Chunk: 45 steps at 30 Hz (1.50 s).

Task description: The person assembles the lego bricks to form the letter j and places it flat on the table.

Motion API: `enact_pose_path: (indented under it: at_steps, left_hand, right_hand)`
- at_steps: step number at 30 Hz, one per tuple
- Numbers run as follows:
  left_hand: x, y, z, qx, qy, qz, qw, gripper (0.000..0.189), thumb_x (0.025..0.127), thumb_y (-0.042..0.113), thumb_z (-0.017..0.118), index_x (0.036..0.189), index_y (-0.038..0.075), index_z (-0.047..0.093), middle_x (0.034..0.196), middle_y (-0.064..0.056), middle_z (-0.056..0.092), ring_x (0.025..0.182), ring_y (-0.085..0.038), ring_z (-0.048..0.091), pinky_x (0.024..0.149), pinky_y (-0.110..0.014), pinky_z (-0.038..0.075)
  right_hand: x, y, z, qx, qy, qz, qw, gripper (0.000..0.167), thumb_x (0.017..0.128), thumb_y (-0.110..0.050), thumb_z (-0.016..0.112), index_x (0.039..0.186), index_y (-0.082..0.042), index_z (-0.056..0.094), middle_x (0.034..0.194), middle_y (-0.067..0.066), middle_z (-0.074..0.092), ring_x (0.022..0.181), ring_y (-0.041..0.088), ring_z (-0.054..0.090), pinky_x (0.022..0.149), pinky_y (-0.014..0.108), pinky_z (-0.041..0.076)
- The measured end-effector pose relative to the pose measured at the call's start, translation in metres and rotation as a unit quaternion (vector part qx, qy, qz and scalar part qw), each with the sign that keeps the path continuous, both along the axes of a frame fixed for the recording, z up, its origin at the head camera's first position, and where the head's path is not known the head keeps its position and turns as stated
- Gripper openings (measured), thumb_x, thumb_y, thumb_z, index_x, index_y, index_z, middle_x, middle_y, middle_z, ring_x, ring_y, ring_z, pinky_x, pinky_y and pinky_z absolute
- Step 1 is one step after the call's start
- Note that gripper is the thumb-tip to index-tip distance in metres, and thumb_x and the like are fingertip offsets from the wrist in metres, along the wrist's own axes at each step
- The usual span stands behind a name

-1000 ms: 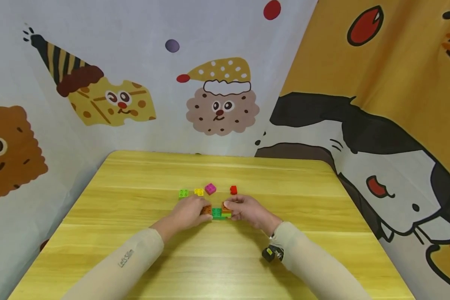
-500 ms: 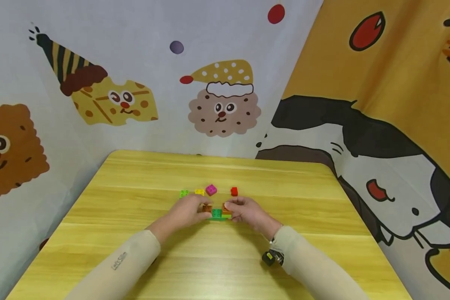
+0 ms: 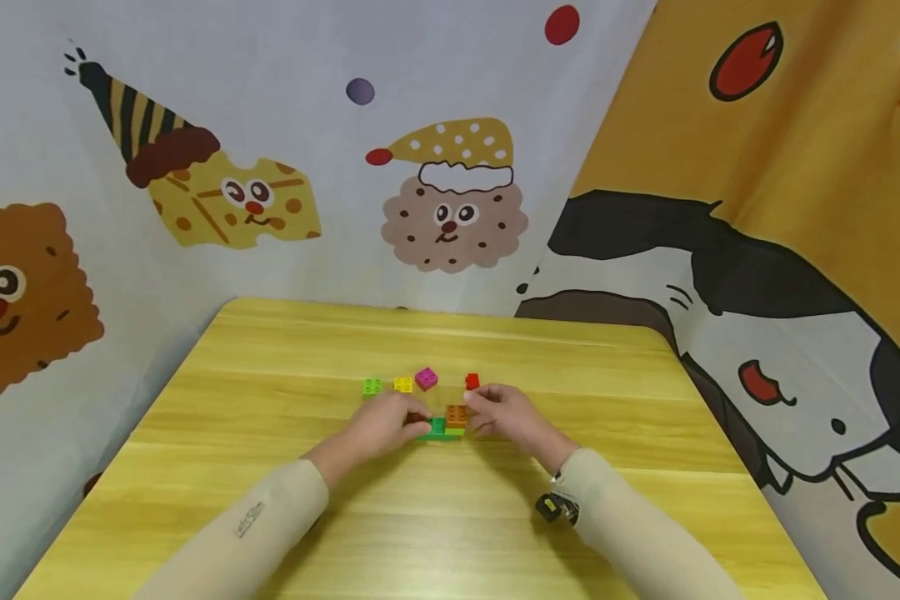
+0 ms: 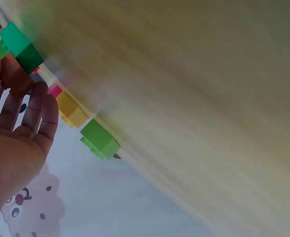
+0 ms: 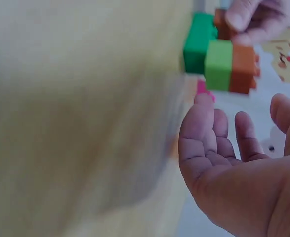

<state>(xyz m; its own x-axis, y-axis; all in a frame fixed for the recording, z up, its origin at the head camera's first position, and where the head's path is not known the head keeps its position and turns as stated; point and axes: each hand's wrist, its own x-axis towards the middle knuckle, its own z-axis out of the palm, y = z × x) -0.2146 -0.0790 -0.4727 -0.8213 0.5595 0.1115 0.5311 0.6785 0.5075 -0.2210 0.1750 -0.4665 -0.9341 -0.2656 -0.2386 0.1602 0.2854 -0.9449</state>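
A long green toy building brick (image 3: 437, 427) stands on the table. At its right end a lime brick (image 5: 218, 66) carries an orange-brown brick (image 3: 457, 413) with studs on top. A second orange-brown brick (image 4: 16, 74) sits on the green brick's left end, and my left hand (image 3: 381, 423) pinches it between thumb and fingers. Just right of the stack is my right hand (image 3: 516, 421), its fingers loosely bent and apart from the bricks, as the right wrist view (image 5: 233, 182) confirms. Fingers partly hide the left orange-brown brick in the head view.
Behind the hands lie a loose lime brick (image 3: 372, 386), a yellow brick (image 3: 402, 384), a magenta brick (image 3: 426, 378) and a red brick (image 3: 472, 381). The wooden table (image 3: 570, 367) meets a cartoon-printed curtain (image 3: 330, 275) at its back edge.
My right hand has let go of the right orange-brown brick and moved slightly right and away. The left hand stays at the left brick. The view has shifted a little.
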Motion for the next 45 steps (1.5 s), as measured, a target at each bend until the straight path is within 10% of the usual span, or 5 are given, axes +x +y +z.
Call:
enact_pose_path:
  at_steps: [10,23,36,45]
  left_hand:
    - [-0.004,-0.004,0.002,-0.016,0.008,-0.005,0.9998,0.022,0.095,0.029,0.069,0.113,0.018,0.076,0.107,0.006,0.073,0.096,-0.009,0.066,0.081,-0.028,0.054]
    - [-0.001,0.000,0.000,-0.022,0.010,-0.024,0.9994,0.020,0.097,0.029,0.067,0.111,0.019,0.076,0.107,0.007,0.072,0.098,-0.010,0.066,0.084,-0.030,0.054]
    - [0.000,0.002,-0.002,-0.012,-0.002,-0.003,0.9999,0.030,0.094,0.032,0.070,0.118,0.013,0.067,0.092,0.009,0.066,0.076,-0.004,0.058,0.068,-0.024,0.050]
    - [-0.004,0.000,-0.004,-0.010,-0.002,-0.003,0.9999,0.028,0.093,0.034,0.071,0.112,0.014,0.067,0.087,0.013,0.063,0.073,-0.003,0.056,0.066,-0.024,0.049]
  right_hand:
    - [-0.028,0.007,0.028,0.110,0.116,0.007,0.9871,0.032,0.098,-0.035,0.064,0.124,-0.017,0.062,0.114,0.012,0.066,0.104,0.035,0.064,0.088,0.053,0.051]
    - [-0.065,-0.034,0.015,0.294,0.229,0.176,0.9109,0.038,0.098,-0.022,0.065,0.135,-0.014,0.060,0.121,0.011,0.065,0.104,0.023,0.063,0.086,0.039,0.053]
    - [-0.084,-0.044,0.001,0.313,0.224,0.196,0.9020,0.035,0.096,-0.018,0.069,0.130,-0.020,0.065,0.118,0.007,0.065,0.100,0.017,0.063,0.085,0.036,0.053]
    - [-0.083,-0.040,-0.004,0.345,0.270,0.199,0.8766,0.029,0.094,-0.020,0.071,0.124,-0.020,0.069,0.117,0.003,0.068,0.105,0.020,0.062,0.091,0.038,0.050]
